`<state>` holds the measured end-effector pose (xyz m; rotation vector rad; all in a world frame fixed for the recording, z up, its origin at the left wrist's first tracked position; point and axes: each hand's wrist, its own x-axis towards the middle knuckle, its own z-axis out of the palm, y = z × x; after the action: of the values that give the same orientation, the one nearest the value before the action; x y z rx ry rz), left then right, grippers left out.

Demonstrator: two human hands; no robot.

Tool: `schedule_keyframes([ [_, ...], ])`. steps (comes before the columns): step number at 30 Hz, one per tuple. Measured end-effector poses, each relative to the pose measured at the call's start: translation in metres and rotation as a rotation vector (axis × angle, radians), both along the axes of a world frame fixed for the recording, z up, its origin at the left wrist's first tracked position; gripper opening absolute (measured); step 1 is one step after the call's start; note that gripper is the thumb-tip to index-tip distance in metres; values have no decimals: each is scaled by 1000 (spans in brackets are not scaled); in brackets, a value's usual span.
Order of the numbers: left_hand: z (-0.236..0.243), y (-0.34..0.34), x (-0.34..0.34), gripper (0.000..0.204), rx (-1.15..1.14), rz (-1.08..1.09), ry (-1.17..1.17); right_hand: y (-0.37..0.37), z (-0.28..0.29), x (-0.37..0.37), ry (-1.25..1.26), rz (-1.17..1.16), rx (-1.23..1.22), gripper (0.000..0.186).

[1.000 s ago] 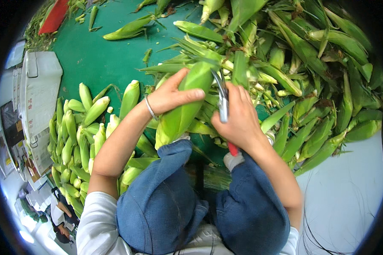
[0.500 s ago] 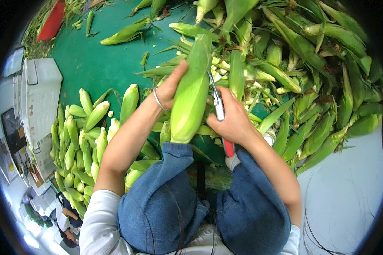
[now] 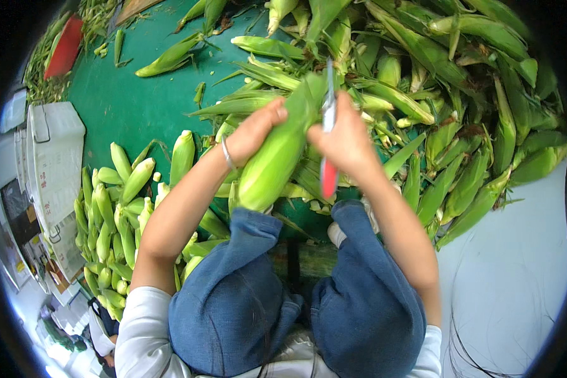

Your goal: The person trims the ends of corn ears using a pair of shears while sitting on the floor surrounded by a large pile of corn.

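Note:
My left hand [image 3: 256,132], a silver bangle at its wrist, is closed round a large ear of corn [image 3: 268,167] in green husk. The ear tilts, its pale butt end down by my left knee and its leafy tip up to the right. My right hand [image 3: 343,138] is closed round red-handled shears [image 3: 329,116] with a slim metal blade pointing up, beside the ear's tip. Motion blurs this hand, and whether its fingers also touch the husk I cannot tell.
Trimmed ears [image 3: 123,214] are heaped on the left of the green surface [image 3: 138,104]. A big pile of unhusked ears [image 3: 447,82] fills the right, with loose husks [image 3: 252,101] in the middle. White crates [image 3: 53,145] stand far left. My jeans-clad knees [image 3: 233,290] are close below.
The ear has tipped to the right and come slightly lower, its tip now bent near the shears. My right hand has moved up with the shears, and the view has shifted a little.

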<state>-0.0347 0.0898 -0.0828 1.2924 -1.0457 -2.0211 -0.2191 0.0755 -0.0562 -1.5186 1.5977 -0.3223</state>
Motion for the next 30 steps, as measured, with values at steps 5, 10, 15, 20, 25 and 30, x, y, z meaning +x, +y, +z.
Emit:
schedule_keyframes([
  [5,18,41,67,56,-283,-429,-624,-39,-10,-69,167,-134,-106,35],
  [10,56,202,250,65,631,-1204,-935,-44,-54,-144,668,43,-247,44],
  [15,88,268,252,56,695,-1199,-899,-71,-105,-170,755,448,-297,45],
  [20,47,119,165,23,-274,-317,-1036,-48,-67,-129,465,353,124,51],
  [25,-15,-116,18,43,-832,70,-863,3,-19,-84,497,388,222,49],
  [30,-37,-213,-62,85,-449,170,-1005,29,-16,-65,198,10,186,50],
])
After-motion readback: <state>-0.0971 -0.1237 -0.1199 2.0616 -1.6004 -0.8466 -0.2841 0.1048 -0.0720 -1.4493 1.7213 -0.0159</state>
